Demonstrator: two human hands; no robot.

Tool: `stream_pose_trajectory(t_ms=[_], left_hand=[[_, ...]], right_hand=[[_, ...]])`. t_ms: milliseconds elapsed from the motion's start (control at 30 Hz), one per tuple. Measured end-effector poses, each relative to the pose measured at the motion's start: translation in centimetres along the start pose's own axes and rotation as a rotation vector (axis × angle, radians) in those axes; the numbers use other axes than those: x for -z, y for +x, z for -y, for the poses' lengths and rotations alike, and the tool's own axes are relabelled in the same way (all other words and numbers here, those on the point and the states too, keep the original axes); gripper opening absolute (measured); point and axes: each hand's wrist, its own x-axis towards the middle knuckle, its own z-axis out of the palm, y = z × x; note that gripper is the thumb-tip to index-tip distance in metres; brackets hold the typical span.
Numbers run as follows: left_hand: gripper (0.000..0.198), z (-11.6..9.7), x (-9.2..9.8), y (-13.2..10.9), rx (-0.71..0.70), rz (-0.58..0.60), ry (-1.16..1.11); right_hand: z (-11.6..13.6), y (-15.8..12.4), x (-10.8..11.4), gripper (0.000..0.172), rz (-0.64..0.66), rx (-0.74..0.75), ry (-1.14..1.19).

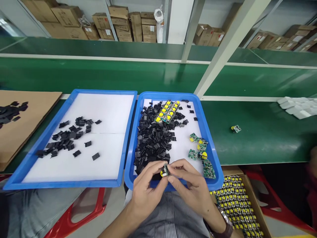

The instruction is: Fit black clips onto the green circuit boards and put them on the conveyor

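Low in front, above the striped clothing (170, 215), both hands work one small circuit board (165, 170), held over the near rim of a blue tray (170, 95); left hand (148, 190) pinches its left side, thumb and fingertips closed in; right hand (189, 185) pinches the other side, watch (225, 223) on that wrist; board has a yellow part, finer detail too small to tell; low to the right, a cardboard box (256, 201) full of rows of yellow-topped boards (237, 198); inside the tray, loose green boards (209, 170) along the right side, a big heap of black pieces (153, 138) on the left, a block of yellow-topped units (168, 112) resting on the heap's far end; beside it, a second blue tray (106, 92) with a smaller scatter of black pieces; right of the trays, a lone board (236, 129) on the green bench (247, 145); white blocks (298, 107) farther right; at the back, shelved cartons (123, 23).
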Motion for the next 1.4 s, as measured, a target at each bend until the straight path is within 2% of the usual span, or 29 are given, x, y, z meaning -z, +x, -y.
stream_pose_trajectory(t_ms=[100,233,333,433,467,533,600,667,733,800,867,900,1000,1033,1067,1100,1167,1267,1300,1400], left_hand=[[0.043,-0.1,0.1,0.1,-0.064,-0.005,0.024],[0.047,-0.5,-0.3,0.7,-0.264,-0.026,0.072],[0.046,-1.2,-0.9,1.9,-0.342,0.070,0.124],[0.057,-1.7,-0.6,3.7,-0.335,0.241,0.288],[0.061,-1.6,-0.3,4.3,-0.354,0.269,0.346],[0.056,-1.2,0.3,5.7,-0.428,0.326,0.425],[0.042,-0.7,0.6,6.9,-0.503,0.397,0.475],[0.029,-0.6,0.1,7.9,-0.540,0.508,0.527],[0.022,-1.0,-0.9,8.8,-0.535,0.632,0.595],[0.018,-1.7,-2.3,9.7,-0.493,0.728,0.671],[0.020,-2.1,-3.8,10.8,-0.416,0.794,0.722],[0.029,-2.2,-4.5,11.4,-0.382,0.815,0.723],[0.082,-1.4,-6.3,13.1,-0.396,0.866,0.613],[0.095,-1.0,-6.8,13.5,-0.421,0.885,0.574],[0.097,-0.6,-7.1,13.7,-0.446,0.895,0.548],[0.090,-0.3,-7.4,13.7,-0.463,0.889,0.537],[0.056,0.1,-7.5,13.4,-0.478,0.862,0.540],[0.014,0.1,-6.8,12.3,-0.487,0.825,0.551],[0.009,-0.1,-6.5,11.9,-0.492,0.814,0.550],[0.011,-0.5,-5.3,11.1,-0.506,0.786,0.541]], right_hand=[[0.1,-0.1,-0.2,0.037,-0.039,0.025,-0.009],[0.6,-0.1,-0.7,0.035,-0.075,0.089,-0.008],[0.3,0.2,0.7,0.027,-0.189,0.126,-0.042],[-1.6,1.2,5.0,0.015,-0.355,0.049,-0.280],[-2.5,1.6,7.2,0.018,-0.422,-0.012,-0.385],[-4.8,2.5,12.2,0.032,-0.560,-0.132,-0.571],[-7.0,3.4,17.2,0.044,-0.626,-0.168,-0.650],[-8.9,4.3,21.1,0.054,-0.643,-0.186,-0.720],[-10.4,5.1,23.5,0.062,-0.654,-0.186,-0.791],[-11.6,6.0,24.7,0.074,-0.678,-0.166,-0.869],[-12.4,7.0,25.3,0.086,-0.683,-0.139,-0.935],[-12.7,7.4,25.5,0.088,-0.673,-0.128,-0.958],[-12.9,8.6,25.6,0.080,-0.627,-0.097,-1.003],[-12.7,8.8,25.5,0.077,-0.616,-0.079,-1.014],[-12.3,9.0,25.2,0.073,-0.604,-0.056,-1.024],[-11.7,9.1,24.7,0.069,-0.585,-0.025,-1.030],[-10.2,9.1,23.0,0.057,-0.515,0.053,-1.028],[-7.4,9.0,19.4,0.036,-0.321,0.177,-0.994],[-6.6,9.2,18.1,0.030,-0.244,0.210,-0.982],[-5.0,10.7,14.9,0.021,-0.034,0.274,-0.965]])
